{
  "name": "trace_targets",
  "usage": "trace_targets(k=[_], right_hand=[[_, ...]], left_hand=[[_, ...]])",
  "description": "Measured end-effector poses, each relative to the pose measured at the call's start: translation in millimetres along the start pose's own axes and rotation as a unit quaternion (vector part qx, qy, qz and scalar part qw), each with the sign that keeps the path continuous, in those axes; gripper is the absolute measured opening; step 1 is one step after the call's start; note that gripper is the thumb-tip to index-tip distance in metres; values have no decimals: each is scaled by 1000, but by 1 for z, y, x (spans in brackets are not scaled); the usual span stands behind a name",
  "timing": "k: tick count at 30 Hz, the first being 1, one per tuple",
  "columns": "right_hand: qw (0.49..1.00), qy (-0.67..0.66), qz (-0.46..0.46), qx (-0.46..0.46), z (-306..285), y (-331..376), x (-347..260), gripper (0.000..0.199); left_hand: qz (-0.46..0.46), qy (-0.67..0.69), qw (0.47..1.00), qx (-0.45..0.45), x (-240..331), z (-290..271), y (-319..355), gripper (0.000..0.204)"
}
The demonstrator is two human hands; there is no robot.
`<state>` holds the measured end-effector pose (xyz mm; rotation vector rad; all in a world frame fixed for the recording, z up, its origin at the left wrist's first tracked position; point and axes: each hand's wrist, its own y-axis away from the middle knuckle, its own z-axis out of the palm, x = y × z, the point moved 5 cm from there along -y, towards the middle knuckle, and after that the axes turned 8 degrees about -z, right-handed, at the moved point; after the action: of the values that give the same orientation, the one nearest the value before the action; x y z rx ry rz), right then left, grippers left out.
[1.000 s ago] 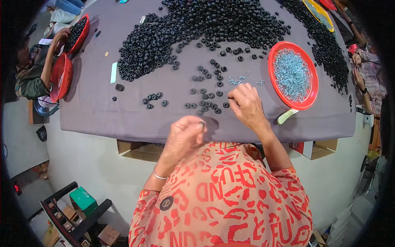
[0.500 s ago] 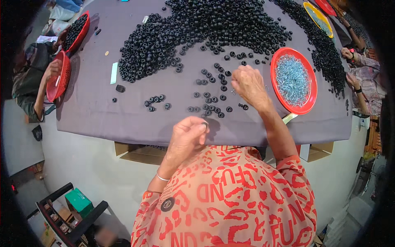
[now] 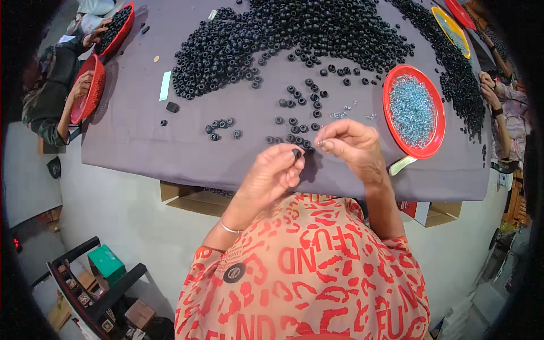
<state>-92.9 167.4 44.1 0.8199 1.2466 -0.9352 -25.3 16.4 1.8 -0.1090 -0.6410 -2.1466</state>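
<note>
My left hand (image 3: pixel 274 173) pinches a small black ring (image 3: pixel 296 153) between thumb and fingertips, just above the near edge of the grey-covered table (image 3: pixel 141 141). My right hand (image 3: pixel 350 144) is beside it, fingers pinched on a tiny shiny metal piece (image 3: pixel 320 143) close to the ring. Loose black rings (image 3: pixel 297 122) lie scattered just beyond both hands. A large heap of black rings (image 3: pixel 294 28) covers the far part of the table. To the right of my right hand sits a red pan (image 3: pixel 396 85) full of small silvery pieces (image 3: pixel 412 110).
Another person's hands (image 3: pixel 82 85) hold a red basket (image 3: pixel 90 88) at the table's left end, beside another red basket of black rings (image 3: pixel 116 25). A third person's arm (image 3: pixel 498 122) rests at the right edge. Yellow and red dishes (image 3: pixel 450 28) stand far right. Cardboard boxes (image 3: pixel 192 198) sit under the table.
My right hand went out to the scattered pieces near the red pan, then came back toward my left hand with a small metal piece. My left hand kept its black ring.
</note>
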Motion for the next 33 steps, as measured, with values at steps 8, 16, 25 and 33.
trace_targets(k=[8, 16, 25, 33], right_hand=[[986, -166, 1, -22, 5, 17, 12, 10], [990, -56, -132, -5, 12, 30, -5, 15], [987, 8, -161, -12, 16, 30, -3, 19], [986, -69, -121, -91, 19, 29, 4, 19]], left_hand=[[-12, -9, 1000, -9, -7, 11, 2, 15], [-18, 1, 1000, -10, -13, 18, 0, 17], [-30, -10, 999, -8, -15, 18, 1, 19], [-77, -71, 994, -11, -22, 12, 13, 15]])
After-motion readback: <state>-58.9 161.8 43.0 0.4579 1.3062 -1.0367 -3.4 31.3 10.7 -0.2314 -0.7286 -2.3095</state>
